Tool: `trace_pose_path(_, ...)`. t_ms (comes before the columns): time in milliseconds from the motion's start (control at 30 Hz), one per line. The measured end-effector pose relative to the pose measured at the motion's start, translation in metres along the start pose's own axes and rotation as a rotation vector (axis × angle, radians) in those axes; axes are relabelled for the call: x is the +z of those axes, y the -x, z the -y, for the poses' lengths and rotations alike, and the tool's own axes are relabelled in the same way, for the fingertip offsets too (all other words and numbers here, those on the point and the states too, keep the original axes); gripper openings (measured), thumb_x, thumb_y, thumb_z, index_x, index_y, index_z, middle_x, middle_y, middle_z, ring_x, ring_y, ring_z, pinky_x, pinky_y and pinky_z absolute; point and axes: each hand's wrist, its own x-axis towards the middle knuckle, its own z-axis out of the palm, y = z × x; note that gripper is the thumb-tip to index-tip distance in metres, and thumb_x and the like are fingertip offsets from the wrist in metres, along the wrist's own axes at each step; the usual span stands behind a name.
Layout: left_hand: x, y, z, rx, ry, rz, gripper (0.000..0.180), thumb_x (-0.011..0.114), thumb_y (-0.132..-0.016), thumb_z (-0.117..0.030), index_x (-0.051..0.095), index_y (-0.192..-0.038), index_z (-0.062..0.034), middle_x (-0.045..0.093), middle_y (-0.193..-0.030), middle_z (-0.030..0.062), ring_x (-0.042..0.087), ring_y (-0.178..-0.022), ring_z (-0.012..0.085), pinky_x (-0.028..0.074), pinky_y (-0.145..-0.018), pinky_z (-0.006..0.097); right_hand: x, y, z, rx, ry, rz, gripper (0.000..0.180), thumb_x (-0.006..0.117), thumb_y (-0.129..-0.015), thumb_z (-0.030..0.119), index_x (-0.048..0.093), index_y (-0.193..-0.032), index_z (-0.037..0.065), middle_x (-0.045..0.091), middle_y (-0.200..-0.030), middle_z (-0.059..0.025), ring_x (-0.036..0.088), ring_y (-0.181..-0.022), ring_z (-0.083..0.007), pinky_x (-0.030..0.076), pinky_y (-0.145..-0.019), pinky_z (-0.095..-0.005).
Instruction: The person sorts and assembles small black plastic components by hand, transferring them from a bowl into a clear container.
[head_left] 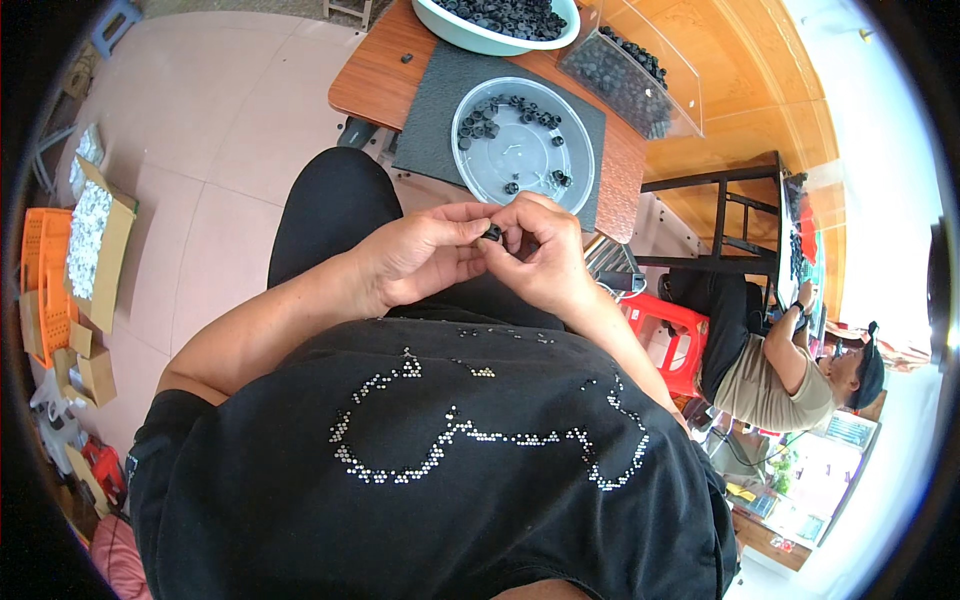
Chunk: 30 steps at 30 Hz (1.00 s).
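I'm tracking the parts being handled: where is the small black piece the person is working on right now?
In the head view, the small black piece is pinched between the fingertips of the left hand and right hand, just below the clear round tray.

An open brown carton [100, 250] full of small white parts stands on the floor at far left. Smaller brown boxes [88, 365] lie just below it, beside an orange crate [42, 270].
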Motion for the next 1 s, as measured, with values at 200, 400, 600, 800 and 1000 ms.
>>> trace_pose_path(200,0.002,-0.001,-0.004,-0.036,-0.003,-0.053,0.031,0.056,-0.093,-0.018,0.053,-0.122,-0.0063,0.058,-0.105,0.0021,0.055,-0.095,0.0101,0.043,-0.09,0.028,0.001,0.002,-0.012,-0.006,0.071,0.047,0.016,0.073,-0.067,0.004,0.06,-0.077,0.004,0.051,-0.062,-0.0051,0.048,-0.054,-0.014,0.039,-0.049,-0.0271)
trace_pose_path(400,-0.032,-0.013,-0.01,0.076,-0.105,-0.319,0.026,0.059,-0.091,-0.024,0.057,-0.11,-0.0064,0.061,-0.096,0.0046,0.059,-0.086,0.0132,0.05,-0.076,0.027,0.001,0.011,-0.067,0.31,-0.301,-0.209,0.021,0.074,-0.075,0.005,0.065,-0.093,0.005,0.055,-0.074,0.0032,0.045,-0.059,-0.0037,0.039,-0.053,-0.0208)
trace_pose_path(600,-0.044,-0.015,-0.013,0.06,-0.084,-0.347,0.028,0.056,-0.092,-0.019,0.056,-0.117,-0.006,0.062,-0.097,0.0044,0.058,-0.087,0.0129,0.049,-0.079,0.027,-0.004,0.005,-0.091,0.325,-0.223,-0.201,0.021,0.073,-0.076,0.005,0.063,-0.095,0.002,0.058,-0.075,0.002,0.05,-0.063,-0.0037,0.041,-0.055,-0.0209)
trace_pose_path(800,-0.05,-0.017,-0.013,0.056,-0.096,-0.411,0.029,0.055,-0.093,-0.019,0.055,-0.119,-0.0068,0.062,-0.099,0.0043,0.058,-0.087,0.0131,0.049,-0.078,0.027,-0.086,-0.068,-0.117,0.515,-0.35,-0.361,0.011,0.063,-0.085,0.014,0.064,-0.089,0.004,0.062,-0.072,-0.003,0.054,-0.06,-0.0107,0.042,-0.054,-0.0237)
trace_pose_path(1000,-0.056,-0.019,-0.015,0.042,-0.104,-0.426,0.029,0.053,-0.093,-0.019,0.054,-0.119,-0.0068,0.061,-0.1,0.0039,0.058,-0.087,0.0129,0.048,-0.078,0.027,-0.12,-0.127,-0.146,0.53,-0.261,-0.466,0.015,0.068,-0.083,0.018,0.067,-0.088,0.004,0.066,-0.078,-0.004,0.056,-0.064,-0.0108,0.044,-0.057,-0.0244)
